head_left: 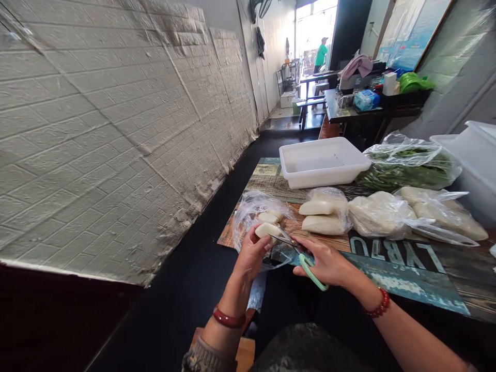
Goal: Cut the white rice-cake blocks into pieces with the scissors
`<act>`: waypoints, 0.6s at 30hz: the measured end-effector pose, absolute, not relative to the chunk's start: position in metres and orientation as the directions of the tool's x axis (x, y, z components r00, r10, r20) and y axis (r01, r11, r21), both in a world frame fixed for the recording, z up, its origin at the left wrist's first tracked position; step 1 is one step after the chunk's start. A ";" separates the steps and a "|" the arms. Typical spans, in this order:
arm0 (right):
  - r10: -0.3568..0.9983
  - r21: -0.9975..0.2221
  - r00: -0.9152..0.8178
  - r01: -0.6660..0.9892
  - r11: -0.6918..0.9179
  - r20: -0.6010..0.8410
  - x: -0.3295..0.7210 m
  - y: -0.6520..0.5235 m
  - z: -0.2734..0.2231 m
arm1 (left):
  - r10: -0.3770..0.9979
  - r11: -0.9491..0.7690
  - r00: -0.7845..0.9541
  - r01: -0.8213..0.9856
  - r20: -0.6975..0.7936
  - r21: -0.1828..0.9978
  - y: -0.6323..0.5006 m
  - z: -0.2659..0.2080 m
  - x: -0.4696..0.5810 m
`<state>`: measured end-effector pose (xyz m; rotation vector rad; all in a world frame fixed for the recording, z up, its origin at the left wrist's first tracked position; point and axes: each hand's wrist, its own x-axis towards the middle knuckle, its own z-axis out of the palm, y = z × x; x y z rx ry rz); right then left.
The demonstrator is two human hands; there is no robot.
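My left hand (253,252) has its fingers closed around a pale, smooth oblong piece of food (267,229), whose exact kind I cannot tell. In my right hand (320,261) is a pair of scissors with mint-green handles (312,273). The blades point left and reach the held piece; whether they cut into it is unclear. Right behind my left hand, an opened clear plastic bag (248,209) lies crumpled, with similar pale pieces (271,216) at its mouth. Farther right are two longer pale pieces (323,224), partly covered by clear plastic.
More bagged pale pieces (380,213) lie to the right. Behind stand a white plastic tub (325,178) and a bag of green vegetables (413,165). A patterned board (418,281) covers part of the black table. A brick-patterned wall (116,129) rises left. A person in green (321,54) is far off.
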<state>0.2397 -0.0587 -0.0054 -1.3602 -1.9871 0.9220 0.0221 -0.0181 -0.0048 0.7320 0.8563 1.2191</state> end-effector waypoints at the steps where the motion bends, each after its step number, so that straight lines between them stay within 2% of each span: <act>1: 0.942 -0.786 -0.331 0.566 0.249 0.059 0.240 -0.059 -0.004 | 0.980 0.195 0.122 -0.492 -0.155 0.848 -0.018 -0.005 0.021; 7: 0.943 -0.778 -0.333 0.593 0.208 -0.002 0.241 -0.059 0.001 | 0.981 0.190 0.127 -0.484 -0.146 0.854 -0.018 -0.004 0.020; 14: 0.947 -0.776 -0.320 0.594 0.213 0.015 0.236 -0.057 0.000 | 0.974 0.219 0.164 -0.484 -0.158 0.847 -0.019 -0.007 0.021; 18: 0.949 -0.774 -0.316 0.598 0.210 0.013 0.235 -0.056 -0.006 | 0.974 0.198 0.197 -0.478 -0.115 0.856 -0.018 -0.009 0.017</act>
